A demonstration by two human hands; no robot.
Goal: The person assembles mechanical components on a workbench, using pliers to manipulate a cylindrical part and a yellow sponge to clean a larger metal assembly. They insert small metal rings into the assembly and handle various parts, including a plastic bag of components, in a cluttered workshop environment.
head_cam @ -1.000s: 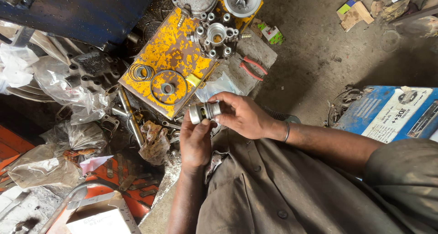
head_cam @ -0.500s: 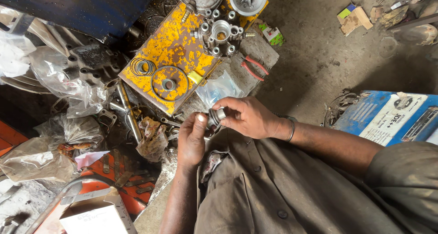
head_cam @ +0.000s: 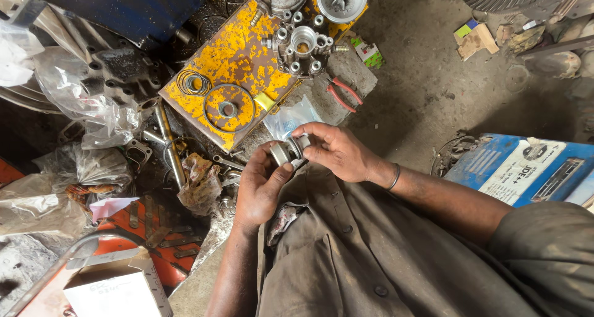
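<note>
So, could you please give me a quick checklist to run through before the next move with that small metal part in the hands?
1. Round metal part held by both hands: ok, left hand beneath it, right hand pinching from the side.
2. Part clear of the yellow plate: ok, held above the lap.
3. Part's faces clean: cannot tell, too small.
4. Red-handled pliers nearby: ok, lying beside the plate.
5. Plastic bag out of the way: not ok, right behind the part.
6. Rings resting on the plate: ok.
</note>
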